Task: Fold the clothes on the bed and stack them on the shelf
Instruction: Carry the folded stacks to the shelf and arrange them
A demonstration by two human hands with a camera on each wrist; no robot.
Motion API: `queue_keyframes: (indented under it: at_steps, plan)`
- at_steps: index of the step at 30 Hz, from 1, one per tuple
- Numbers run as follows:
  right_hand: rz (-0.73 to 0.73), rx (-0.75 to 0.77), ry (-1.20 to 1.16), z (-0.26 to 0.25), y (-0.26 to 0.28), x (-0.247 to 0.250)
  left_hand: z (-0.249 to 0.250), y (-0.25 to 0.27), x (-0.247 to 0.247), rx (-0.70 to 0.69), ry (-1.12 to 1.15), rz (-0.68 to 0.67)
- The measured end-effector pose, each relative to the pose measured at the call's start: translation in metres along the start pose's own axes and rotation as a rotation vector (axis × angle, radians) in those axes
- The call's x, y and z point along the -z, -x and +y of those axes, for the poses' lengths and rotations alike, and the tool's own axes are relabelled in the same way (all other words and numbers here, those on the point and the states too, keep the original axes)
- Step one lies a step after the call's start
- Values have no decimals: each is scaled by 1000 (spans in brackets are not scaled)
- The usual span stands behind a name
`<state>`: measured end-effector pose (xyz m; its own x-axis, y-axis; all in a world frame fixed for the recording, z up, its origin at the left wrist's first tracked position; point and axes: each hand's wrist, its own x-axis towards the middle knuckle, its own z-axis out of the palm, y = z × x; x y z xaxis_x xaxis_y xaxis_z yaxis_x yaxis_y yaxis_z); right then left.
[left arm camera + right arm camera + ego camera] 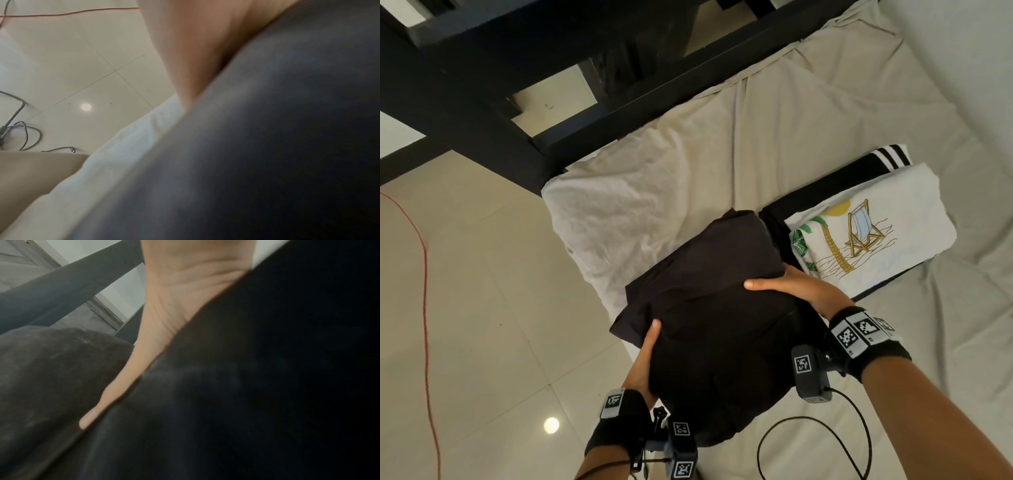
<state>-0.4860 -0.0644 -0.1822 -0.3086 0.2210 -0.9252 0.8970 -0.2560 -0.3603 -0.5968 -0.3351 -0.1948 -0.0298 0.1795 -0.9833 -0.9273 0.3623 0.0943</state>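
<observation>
Hands grip a folded black garment (715, 308) from both sides: the left hand (645, 356) clasps its left edge, the right hand (798, 291) its right, thumbs on top, at the near edge of the bed (688, 164). Just beyond lies a folded white printed shirt (873, 226) atop a black striped garment (873, 164). Farther off stands the dark bed frame (482, 85).

Red cord (424, 274) across pale tiled floor (482, 274)

both forearms reach forward; left hand (645, 356) and right hand (796, 291) clasp opposite sides, thumbs on top.
</observation>
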Motion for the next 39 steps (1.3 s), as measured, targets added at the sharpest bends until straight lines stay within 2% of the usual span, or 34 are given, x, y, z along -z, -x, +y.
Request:
queue_keyframes:
  at_steps: [6, 11, 15, 19, 23, 29, 32, 35, 39]
  plan:
    - [-53, -51, -86, -2, 0, 11, 1, -3, -1, -23, 10, -33]
    - [-62, -30, -191, 1, 6, 8, 2, -6, 6, -41, 48, -51]
    - [-67, -13, -243, 23, 7, 4, 2, -1, 7, -67, 0, -72]
    - [-35, 18, -348, 40, 33, 3, 11, 13, 1, -121, -81, -83]
    - [18, 69, -499, 61, 85, -4, 16, 46, 0, -100, -198, -134]
    - [21, 203, -719, 96, 188, -27, 0, 123, -10, -200, -362, -212]
    - [76, 254, -793, 125, 238, -35, -19, 160, -22, -237, -444, -238]
    - [170, 296, -874, 179, 306, -42, -54, 210, -51, -235, -559, -302]
    - [368, 312, -1033, 256, 395, -53, -114, 269, -105, -263, -706, -468]
